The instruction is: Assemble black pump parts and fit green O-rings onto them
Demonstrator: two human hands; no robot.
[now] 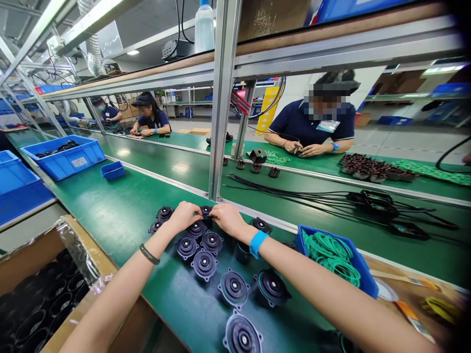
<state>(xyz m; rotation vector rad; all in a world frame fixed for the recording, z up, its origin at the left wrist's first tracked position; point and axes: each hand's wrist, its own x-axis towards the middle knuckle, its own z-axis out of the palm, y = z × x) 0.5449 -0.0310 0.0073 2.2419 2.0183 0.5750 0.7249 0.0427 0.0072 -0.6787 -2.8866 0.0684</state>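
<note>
Both hands meet at a round black part [206,211] near the back rail of the green bench. My left hand [187,215] pinches its left side, and my right hand [225,217] grips its right side. In front of them stand several similar black round parts [204,264], some with a green ring around the rim, such as the one [272,287] under my right forearm. To the right, a blue bin [356,274] holds many green rings [331,252].
An upright metal post [221,98] rises just behind my hands. Black cables [294,193] lie beyond the rail. A carton [86,245] of black parts stands lower left; blue bins [79,159] sit farther left. Across the bench a person [312,127] works with small parts.
</note>
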